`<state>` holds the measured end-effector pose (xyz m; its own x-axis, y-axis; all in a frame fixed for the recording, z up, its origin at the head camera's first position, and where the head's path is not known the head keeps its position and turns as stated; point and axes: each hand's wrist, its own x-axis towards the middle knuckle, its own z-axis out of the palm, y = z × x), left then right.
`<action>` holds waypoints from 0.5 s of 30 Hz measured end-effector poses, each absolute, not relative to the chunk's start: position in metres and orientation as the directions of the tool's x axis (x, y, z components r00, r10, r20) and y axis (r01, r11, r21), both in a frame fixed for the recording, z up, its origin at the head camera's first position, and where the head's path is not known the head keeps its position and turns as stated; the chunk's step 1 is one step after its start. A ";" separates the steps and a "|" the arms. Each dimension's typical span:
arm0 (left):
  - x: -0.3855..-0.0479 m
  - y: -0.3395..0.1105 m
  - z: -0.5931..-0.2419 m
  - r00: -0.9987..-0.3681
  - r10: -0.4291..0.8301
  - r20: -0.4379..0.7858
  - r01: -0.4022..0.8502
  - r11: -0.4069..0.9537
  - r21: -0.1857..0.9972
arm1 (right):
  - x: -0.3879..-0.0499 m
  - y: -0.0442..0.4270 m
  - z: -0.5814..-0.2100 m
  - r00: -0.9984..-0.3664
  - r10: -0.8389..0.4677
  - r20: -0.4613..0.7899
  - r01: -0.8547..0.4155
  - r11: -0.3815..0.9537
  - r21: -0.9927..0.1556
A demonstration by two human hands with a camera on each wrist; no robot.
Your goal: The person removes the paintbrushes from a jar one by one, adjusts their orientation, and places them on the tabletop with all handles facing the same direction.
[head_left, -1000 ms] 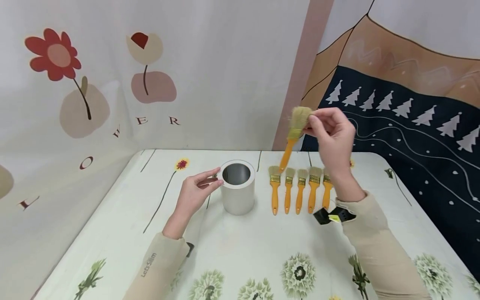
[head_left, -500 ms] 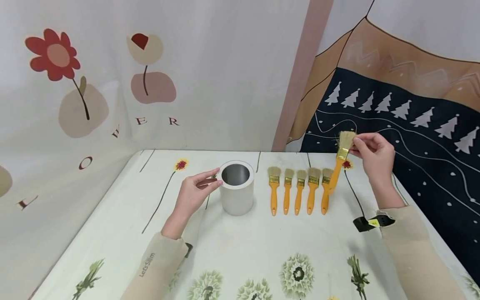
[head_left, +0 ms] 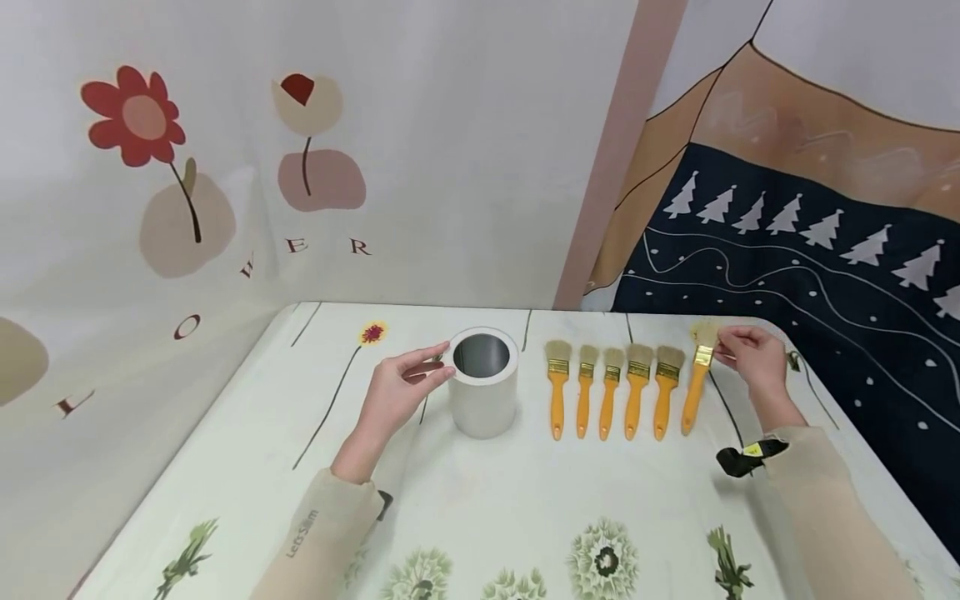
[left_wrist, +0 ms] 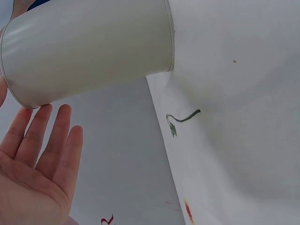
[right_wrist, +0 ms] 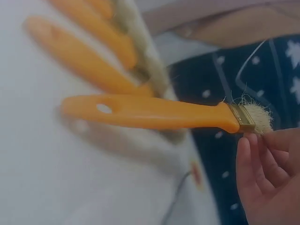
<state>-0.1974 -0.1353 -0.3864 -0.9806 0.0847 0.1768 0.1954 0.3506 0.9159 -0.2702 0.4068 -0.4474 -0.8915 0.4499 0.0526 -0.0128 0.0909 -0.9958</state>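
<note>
A white cylindrical can (head_left: 483, 400), its top uncovered, stands upright on the table. My left hand (head_left: 392, 392) touches the left side of its rim with thumb and fingertips; in the left wrist view the fingers (left_wrist: 58, 140) look nearly straight against the can (left_wrist: 93, 51). At the right end of a row, my right hand (head_left: 756, 360) pinches a paintbrush (head_left: 697, 387) near its bristles. The right wrist view shows this brush's orange handle (right_wrist: 154, 112) with its tail low over the table; whether it touches the cloth I cannot tell.
Several orange-handled paintbrushes (head_left: 611, 387) of differing widths lie side by side, bristles away from me, between the can and my right hand. A flower-print cloth (head_left: 495, 500) covers the table. Printed curtains (head_left: 450, 167) hang behind the table's back edge.
My right hand has carried the paintbrush rightward past the others, then lowered it to the row's right end. My left hand stays at the can's rim.
</note>
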 end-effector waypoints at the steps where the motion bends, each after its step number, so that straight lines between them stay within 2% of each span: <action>1: -0.197 -0.135 -0.386 -0.981 0.083 0.177 0.195 0.352 0.915 | -0.267 0.403 -0.445 -0.892 0.451 0.019 0.024 0.090 -0.996; 5: -0.195 -0.136 -0.388 -0.982 0.084 0.171 0.190 0.371 0.909 | -0.251 0.382 -0.435 -0.874 0.475 -0.101 0.234 0.229 -0.945; 8: -0.193 -0.135 -0.387 -0.980 0.090 0.177 0.198 0.401 0.895 | -0.242 0.378 -0.435 -0.864 0.483 -0.138 0.338 0.354 -0.872; 12: -0.192 -0.134 -0.386 -0.974 0.110 0.200 0.228 0.428 0.875 | -0.234 0.383 -0.441 -0.863 0.497 -0.086 0.385 0.539 -0.749; 15: -0.192 -0.135 -0.384 -0.964 0.143 0.226 0.267 0.435 0.860 | -0.233 0.384 -0.445 -0.866 0.498 -0.052 0.391 0.608 -0.691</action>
<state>-0.1924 -0.1348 -0.3840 -0.9635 0.1429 0.2263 0.2665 0.4351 0.8600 -0.2325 0.3844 -0.4449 -0.8656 0.4980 -0.0523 0.3913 0.6077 -0.6910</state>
